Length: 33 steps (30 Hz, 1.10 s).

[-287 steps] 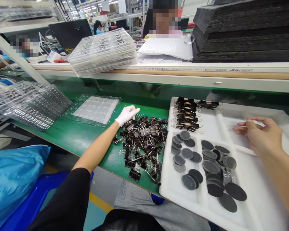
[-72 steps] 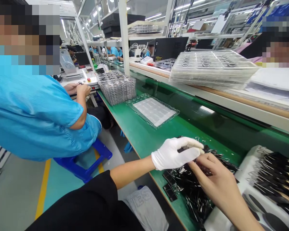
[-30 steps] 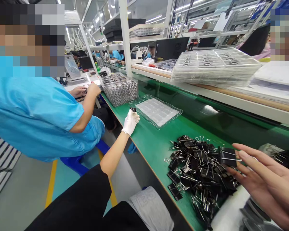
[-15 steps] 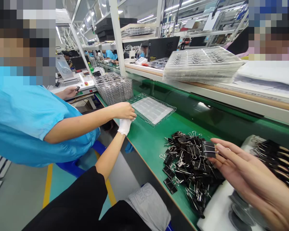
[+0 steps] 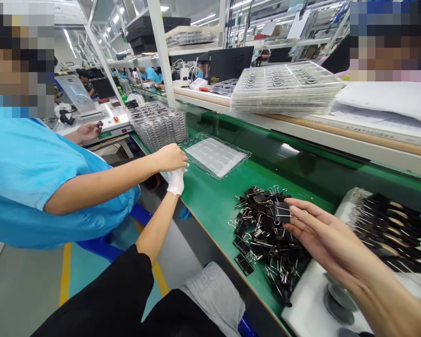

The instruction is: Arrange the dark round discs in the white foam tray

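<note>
Between the thumb and fingers of my right hand [image 5: 317,227] is a black binder clip [image 5: 281,212] with wire handles, held over a heap of similar binder clips [image 5: 257,234] on the green bench. My left hand [image 5: 176,180], in a white glove, is raised by the bench edge with its fingers drawn together. A co-worker's bare hand [image 5: 171,157] meets it from above and covers part of my fingertips. Whatever is between those two hands is too hidden to make out.
Behind the hands a clear plastic tray [image 5: 215,157] lies on the bench, beside a tall stack of trays [image 5: 159,126]. More trays [image 5: 284,89] are piled on the shelf. At right, a white foam block [image 5: 308,299] carries round discs [image 5: 338,304] and clipped pieces [image 5: 389,229].
The whole view has shifted slightly. My right hand has moved a little left with the binder clip still in it. My gloved hand and the co-worker's hand remain together.
</note>
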Each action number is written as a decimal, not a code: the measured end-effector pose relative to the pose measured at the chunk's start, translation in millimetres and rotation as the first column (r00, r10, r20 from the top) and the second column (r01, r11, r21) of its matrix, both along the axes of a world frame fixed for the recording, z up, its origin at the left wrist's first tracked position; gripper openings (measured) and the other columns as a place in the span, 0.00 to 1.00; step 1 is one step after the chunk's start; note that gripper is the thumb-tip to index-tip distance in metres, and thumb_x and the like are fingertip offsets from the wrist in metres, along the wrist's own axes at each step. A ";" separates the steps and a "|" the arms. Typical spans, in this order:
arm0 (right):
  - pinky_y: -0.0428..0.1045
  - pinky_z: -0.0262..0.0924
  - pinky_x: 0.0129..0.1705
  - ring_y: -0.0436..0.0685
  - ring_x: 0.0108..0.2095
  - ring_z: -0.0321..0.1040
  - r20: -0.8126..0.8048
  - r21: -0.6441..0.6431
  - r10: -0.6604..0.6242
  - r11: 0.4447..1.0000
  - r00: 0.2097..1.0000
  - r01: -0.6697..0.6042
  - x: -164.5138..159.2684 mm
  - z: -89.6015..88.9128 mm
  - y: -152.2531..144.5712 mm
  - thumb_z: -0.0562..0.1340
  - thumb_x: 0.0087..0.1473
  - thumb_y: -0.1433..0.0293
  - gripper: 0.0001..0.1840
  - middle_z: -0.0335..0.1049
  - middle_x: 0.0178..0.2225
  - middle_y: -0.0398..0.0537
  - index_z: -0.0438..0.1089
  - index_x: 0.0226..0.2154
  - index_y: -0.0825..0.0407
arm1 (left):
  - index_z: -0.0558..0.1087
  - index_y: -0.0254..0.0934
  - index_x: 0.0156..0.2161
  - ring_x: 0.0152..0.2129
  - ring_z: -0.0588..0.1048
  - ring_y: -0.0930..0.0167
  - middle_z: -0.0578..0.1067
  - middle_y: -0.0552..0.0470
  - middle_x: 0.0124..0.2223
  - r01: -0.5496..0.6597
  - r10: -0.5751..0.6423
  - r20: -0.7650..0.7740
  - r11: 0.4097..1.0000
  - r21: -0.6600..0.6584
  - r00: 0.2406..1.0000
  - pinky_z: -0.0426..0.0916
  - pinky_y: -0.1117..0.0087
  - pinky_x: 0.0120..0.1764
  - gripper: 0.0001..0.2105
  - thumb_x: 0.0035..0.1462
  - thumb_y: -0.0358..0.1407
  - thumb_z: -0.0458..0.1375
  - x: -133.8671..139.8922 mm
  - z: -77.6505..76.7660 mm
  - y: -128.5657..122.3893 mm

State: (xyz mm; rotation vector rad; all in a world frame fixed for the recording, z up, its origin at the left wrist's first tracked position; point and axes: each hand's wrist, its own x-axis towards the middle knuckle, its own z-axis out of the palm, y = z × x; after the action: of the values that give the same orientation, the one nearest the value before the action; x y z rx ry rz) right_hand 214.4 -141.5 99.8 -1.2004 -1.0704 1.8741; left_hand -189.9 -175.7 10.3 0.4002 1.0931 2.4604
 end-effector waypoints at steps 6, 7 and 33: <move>0.40 0.78 0.43 0.53 0.42 0.75 -0.014 0.019 -0.006 1.000 1.000 0.007 -3.2 -1.7 -0.1 0.90 0.20 0.53 0.48 0.77 0.44 0.49 0.83 0.47 0.49 | 0.80 0.34 0.36 0.27 0.79 0.71 0.81 0.43 0.33 0.156 -0.169 -0.100 0.980 -0.125 0.980 0.67 0.73 0.29 0.39 0.75 0.62 0.37 8.2 -0.6 1.4; 0.41 0.78 0.45 0.55 0.45 0.76 -0.019 0.024 -0.007 1.000 1.000 0.008 -3.1 -2.6 -0.2 0.90 0.21 0.54 0.48 0.78 0.46 0.50 0.83 0.48 0.49 | 0.80 0.34 0.35 0.26 0.79 0.71 0.80 0.43 0.32 0.158 -0.181 -0.145 0.974 -0.160 0.973 0.68 0.73 0.29 0.40 0.75 0.63 0.36 12.1 -0.8 0.4; 0.50 0.73 0.45 0.58 0.39 0.74 0.220 0.560 0.071 0.807 0.973 -0.186 -6.8 -9.2 -24.7 0.79 0.51 0.49 0.27 0.76 0.38 0.49 0.81 0.45 0.49 | 0.62 0.40 0.25 0.23 0.67 0.70 0.69 0.53 0.23 0.101 -0.602 -0.798 0.794 -0.599 -0.001 0.55 0.66 0.30 0.27 0.62 0.60 0.57 192.6 56.4 -14.3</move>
State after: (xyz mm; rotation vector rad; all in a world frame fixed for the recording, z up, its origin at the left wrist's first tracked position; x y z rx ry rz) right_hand 207.6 -166.1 90.7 -0.9632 -1.7150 1.3711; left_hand 2.8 -189.9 66.7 2.1448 1.5487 1.0948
